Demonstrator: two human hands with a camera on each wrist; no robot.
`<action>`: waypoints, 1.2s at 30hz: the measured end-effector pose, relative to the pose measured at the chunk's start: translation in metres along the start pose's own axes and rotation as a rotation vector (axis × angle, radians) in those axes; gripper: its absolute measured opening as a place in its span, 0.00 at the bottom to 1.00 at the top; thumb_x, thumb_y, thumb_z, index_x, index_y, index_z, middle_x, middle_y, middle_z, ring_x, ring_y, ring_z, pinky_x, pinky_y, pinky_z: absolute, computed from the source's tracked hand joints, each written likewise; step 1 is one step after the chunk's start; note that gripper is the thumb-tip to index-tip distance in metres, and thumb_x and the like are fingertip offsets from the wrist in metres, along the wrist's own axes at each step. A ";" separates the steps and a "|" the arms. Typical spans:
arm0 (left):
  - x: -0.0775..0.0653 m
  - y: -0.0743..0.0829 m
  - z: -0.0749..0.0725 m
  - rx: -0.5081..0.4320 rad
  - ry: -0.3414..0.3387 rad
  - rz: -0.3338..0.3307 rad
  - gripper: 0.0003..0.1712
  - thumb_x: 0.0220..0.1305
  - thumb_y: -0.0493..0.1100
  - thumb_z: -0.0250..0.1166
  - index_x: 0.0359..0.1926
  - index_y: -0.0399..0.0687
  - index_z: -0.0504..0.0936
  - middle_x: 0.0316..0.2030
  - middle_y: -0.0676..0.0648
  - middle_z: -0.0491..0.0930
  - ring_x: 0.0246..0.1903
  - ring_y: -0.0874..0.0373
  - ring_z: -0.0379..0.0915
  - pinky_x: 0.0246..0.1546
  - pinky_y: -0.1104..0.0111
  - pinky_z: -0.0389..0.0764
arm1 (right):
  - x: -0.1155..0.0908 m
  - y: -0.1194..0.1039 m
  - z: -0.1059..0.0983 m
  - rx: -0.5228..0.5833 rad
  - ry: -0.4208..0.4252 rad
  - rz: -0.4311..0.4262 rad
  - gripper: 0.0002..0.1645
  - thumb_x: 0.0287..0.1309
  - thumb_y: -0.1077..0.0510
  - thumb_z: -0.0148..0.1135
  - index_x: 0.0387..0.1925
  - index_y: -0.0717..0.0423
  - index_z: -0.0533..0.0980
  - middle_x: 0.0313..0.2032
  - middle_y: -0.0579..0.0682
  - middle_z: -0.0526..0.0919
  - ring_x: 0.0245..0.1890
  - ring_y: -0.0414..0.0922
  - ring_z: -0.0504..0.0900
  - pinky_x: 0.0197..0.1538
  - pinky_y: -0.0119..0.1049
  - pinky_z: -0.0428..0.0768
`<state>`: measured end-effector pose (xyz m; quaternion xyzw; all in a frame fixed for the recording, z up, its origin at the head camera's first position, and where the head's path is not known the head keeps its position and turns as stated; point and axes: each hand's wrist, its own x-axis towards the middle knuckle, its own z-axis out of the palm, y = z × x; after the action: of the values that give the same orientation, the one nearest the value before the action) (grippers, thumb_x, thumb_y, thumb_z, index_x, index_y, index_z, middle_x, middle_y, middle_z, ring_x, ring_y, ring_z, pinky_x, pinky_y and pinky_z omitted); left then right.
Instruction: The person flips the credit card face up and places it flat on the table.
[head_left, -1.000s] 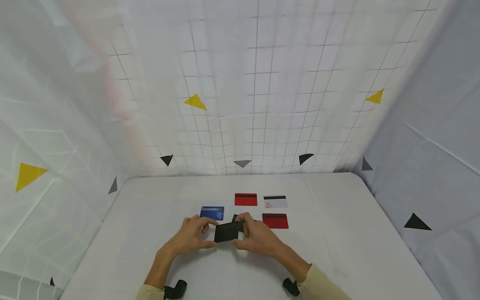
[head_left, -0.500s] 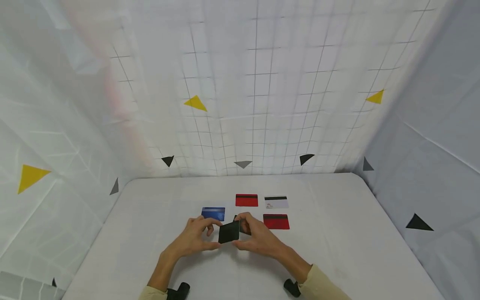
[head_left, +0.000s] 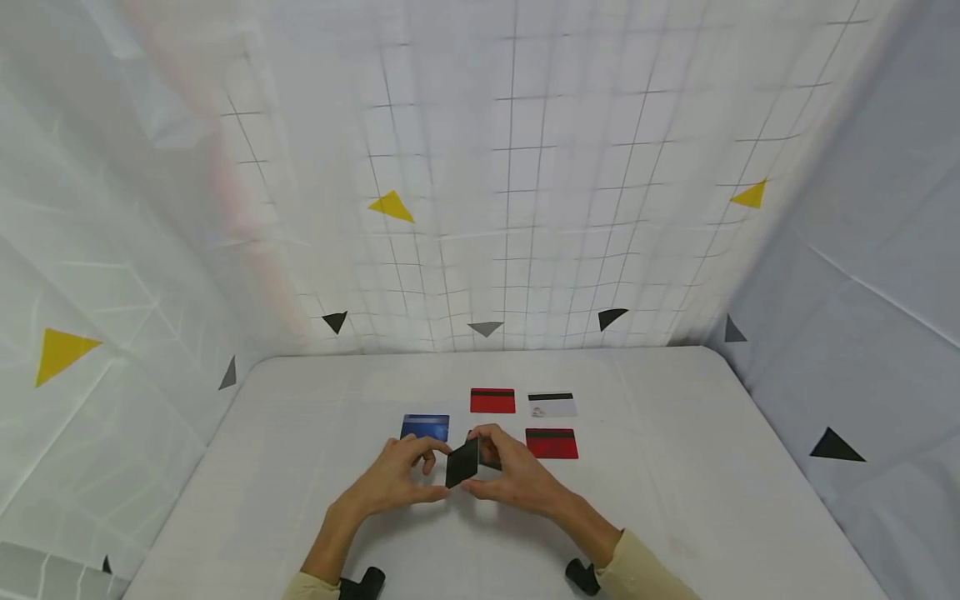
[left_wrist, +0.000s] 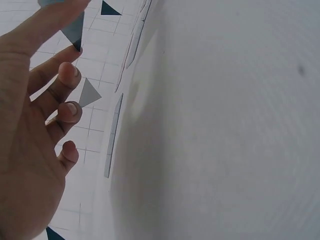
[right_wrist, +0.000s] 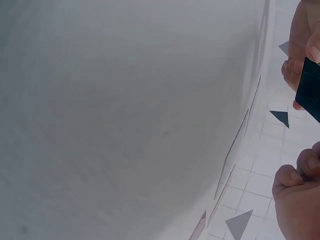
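A black card (head_left: pixel 462 463) is held up over the white table, tilted, between both hands. My left hand (head_left: pixel 393 477) pinches its left corners with thumb and index finger, the other fingers bent behind. On the opposite edge, the thumb and fingers of my right hand (head_left: pixel 519 475) grip the card. In the right wrist view the dark card (right_wrist: pixel 309 92) shows its face, and in the left wrist view only a corner of the card (left_wrist: pixel 75 35) shows. A second dark card (head_left: pixel 489 457) lies on the table, mostly hidden behind the right hand.
Beyond the hands lie a blue card (head_left: pixel 425 427), a red card (head_left: pixel 492 401), a white card (head_left: pixel 552 405) with a black stripe, and another red card (head_left: pixel 552 444). A white grid-lined curtain (head_left: pixel 525 208) hangs behind the table (head_left: pixel 660 500).
The left hand has moved right and the held black card has turned, so its face looks narrower. The right hand has stayed nearly in place; the cards on the table have not moved.
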<state>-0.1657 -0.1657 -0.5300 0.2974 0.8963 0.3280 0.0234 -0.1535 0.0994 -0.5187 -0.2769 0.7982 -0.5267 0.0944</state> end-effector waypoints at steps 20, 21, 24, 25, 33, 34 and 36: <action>0.005 0.011 0.006 0.003 -0.019 0.003 0.31 0.53 0.68 0.73 0.57 0.71 0.79 0.29 0.59 0.72 0.35 0.58 0.66 0.44 0.59 0.57 | 0.001 0.000 0.004 0.028 0.008 -0.055 0.38 0.56 0.44 0.75 0.63 0.44 0.65 0.55 0.47 0.75 0.54 0.47 0.80 0.60 0.49 0.77; 0.005 0.012 0.006 0.001 -0.021 0.003 0.31 0.53 0.68 0.73 0.57 0.71 0.79 0.29 0.59 0.73 0.35 0.58 0.67 0.45 0.59 0.57 | 0.001 0.000 0.004 0.025 0.006 -0.055 0.38 0.56 0.44 0.74 0.63 0.46 0.65 0.56 0.47 0.75 0.55 0.47 0.79 0.61 0.49 0.76; 0.005 0.012 0.007 -0.007 -0.024 0.007 0.31 0.53 0.67 0.73 0.57 0.69 0.78 0.29 0.58 0.73 0.35 0.56 0.68 0.45 0.59 0.57 | 0.002 0.000 0.004 0.027 -0.004 -0.058 0.39 0.56 0.44 0.74 0.64 0.49 0.65 0.58 0.46 0.74 0.59 0.45 0.76 0.64 0.50 0.73; 0.005 0.012 0.007 -0.009 -0.023 0.007 0.32 0.53 0.67 0.73 0.58 0.69 0.78 0.29 0.57 0.73 0.35 0.56 0.68 0.45 0.59 0.56 | 0.002 0.000 0.004 0.027 -0.005 -0.060 0.39 0.56 0.45 0.74 0.64 0.49 0.65 0.58 0.46 0.74 0.60 0.45 0.75 0.65 0.50 0.73; 0.005 0.010 0.007 -0.005 -0.019 -0.023 0.36 0.53 0.69 0.72 0.62 0.66 0.77 0.30 0.64 0.70 0.34 0.61 0.64 0.41 0.60 0.58 | 0.000 -0.003 0.002 0.061 -0.015 -0.065 0.39 0.57 0.47 0.74 0.64 0.47 0.64 0.60 0.51 0.74 0.60 0.51 0.78 0.63 0.52 0.74; 0.005 0.009 0.007 -0.007 -0.019 -0.025 0.37 0.53 0.68 0.73 0.62 0.66 0.77 0.30 0.64 0.69 0.34 0.61 0.64 0.41 0.61 0.59 | 0.000 -0.003 0.001 0.060 -0.012 -0.064 0.38 0.57 0.47 0.74 0.64 0.46 0.64 0.60 0.53 0.74 0.60 0.52 0.78 0.63 0.53 0.74; 0.004 0.008 0.006 -0.011 -0.015 -0.023 0.37 0.54 0.67 0.73 0.63 0.64 0.77 0.30 0.64 0.69 0.33 0.61 0.63 0.40 0.61 0.59 | 0.000 -0.004 0.000 0.050 -0.005 -0.061 0.37 0.57 0.47 0.74 0.63 0.43 0.64 0.59 0.55 0.74 0.58 0.53 0.78 0.62 0.54 0.74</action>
<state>-0.1636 -0.1548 -0.5291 0.2895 0.8977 0.3304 0.0354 -0.1516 0.0981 -0.5154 -0.2997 0.7757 -0.5485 0.0871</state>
